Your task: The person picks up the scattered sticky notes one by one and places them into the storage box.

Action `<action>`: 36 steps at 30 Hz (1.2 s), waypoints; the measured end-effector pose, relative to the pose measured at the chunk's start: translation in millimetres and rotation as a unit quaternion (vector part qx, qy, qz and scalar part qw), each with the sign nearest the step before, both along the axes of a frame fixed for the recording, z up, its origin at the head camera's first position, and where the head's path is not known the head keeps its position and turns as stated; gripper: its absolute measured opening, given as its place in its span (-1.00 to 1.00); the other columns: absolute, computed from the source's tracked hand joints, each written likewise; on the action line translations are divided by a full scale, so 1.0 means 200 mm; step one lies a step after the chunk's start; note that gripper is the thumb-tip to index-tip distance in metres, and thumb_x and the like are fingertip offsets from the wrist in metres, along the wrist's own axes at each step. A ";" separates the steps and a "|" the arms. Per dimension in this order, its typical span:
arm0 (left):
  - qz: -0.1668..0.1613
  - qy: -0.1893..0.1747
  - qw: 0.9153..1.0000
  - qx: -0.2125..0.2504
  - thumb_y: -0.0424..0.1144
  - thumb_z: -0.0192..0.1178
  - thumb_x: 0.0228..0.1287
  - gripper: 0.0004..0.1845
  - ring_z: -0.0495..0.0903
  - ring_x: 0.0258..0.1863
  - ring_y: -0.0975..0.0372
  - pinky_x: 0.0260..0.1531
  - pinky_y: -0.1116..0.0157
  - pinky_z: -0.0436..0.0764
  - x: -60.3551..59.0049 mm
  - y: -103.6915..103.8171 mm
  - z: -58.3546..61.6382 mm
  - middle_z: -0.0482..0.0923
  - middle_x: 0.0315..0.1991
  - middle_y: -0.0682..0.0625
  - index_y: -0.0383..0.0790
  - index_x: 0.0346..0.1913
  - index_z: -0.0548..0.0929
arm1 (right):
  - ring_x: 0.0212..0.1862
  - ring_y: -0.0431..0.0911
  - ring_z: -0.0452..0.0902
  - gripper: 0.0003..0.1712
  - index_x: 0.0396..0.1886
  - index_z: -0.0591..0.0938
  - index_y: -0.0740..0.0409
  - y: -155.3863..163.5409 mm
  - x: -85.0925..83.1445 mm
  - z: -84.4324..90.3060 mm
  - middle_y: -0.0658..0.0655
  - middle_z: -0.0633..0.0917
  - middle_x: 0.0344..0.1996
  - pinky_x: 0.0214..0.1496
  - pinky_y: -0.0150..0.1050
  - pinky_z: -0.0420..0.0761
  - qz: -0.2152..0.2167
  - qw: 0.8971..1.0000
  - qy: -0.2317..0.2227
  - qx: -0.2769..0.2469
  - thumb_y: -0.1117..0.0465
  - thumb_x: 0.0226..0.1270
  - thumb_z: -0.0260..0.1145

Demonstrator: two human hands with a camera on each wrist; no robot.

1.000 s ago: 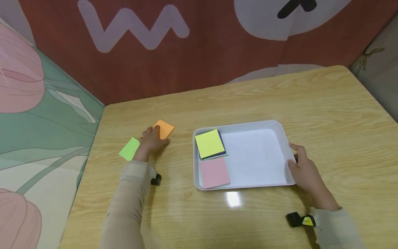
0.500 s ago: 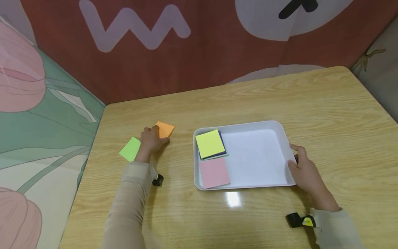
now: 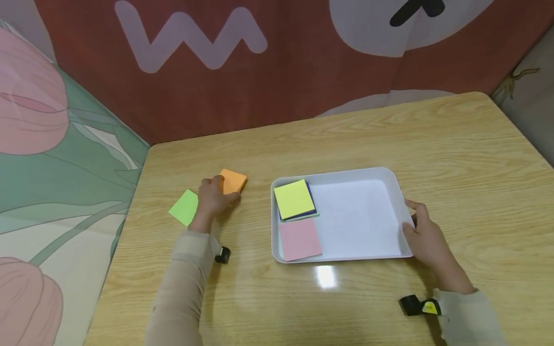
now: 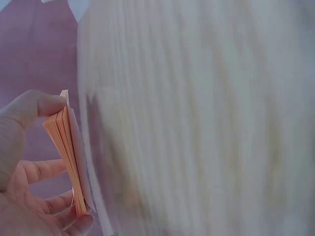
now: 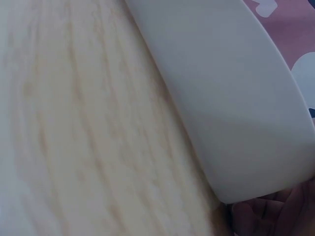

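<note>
My left hand pinches an orange sticky note pad between thumb and fingers. In the left wrist view the orange pad stands on edge, its sheets fanned slightly apart, close over the table. Just left of that hand lies a light green sticky note pad, partly covered by the wrist. My right hand holds the right end of a white tray, thumb at the rim. The right wrist view has curled fingers against the outside of the tray wall.
Inside the tray's left end, a yellow pad lies on a dark blue one; a pink pad is in front of them. The wooden table meets a patterned wall cloth at the back.
The left hand has shifted slightly right with the orange pad, whose near right edge now shows more thickness. The right hand and tray have stayed in place.
</note>
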State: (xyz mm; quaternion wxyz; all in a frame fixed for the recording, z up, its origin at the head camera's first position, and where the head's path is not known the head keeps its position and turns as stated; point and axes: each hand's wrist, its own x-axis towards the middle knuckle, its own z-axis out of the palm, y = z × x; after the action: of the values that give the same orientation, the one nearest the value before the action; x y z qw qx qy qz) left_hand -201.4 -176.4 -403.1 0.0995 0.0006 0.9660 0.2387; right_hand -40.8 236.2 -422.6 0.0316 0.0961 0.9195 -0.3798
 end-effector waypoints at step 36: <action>-0.080 0.114 0.985 0.103 -0.15 0.32 -0.16 -0.30 0.25 -0.12 0.02 -0.15 0.12 0.32 0.29 0.22 0.13 0.19 -0.06 -0.25 -0.38 0.08 0.33 | -0.52 0.01 0.33 -0.46 0.21 0.01 0.36 0.00 0.00 0.01 0.34 0.40 -0.40 -0.58 -0.25 0.30 0.011 1.000 0.012 -0.001 0.36 0.24 -0.13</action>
State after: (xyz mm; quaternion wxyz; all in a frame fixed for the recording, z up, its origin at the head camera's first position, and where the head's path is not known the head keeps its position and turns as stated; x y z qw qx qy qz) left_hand -142.9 -132.3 -377.8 0.0069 0.1154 0.9381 0.3266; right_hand -40.8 235.8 -420.4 0.0249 0.0817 0.9206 -0.3811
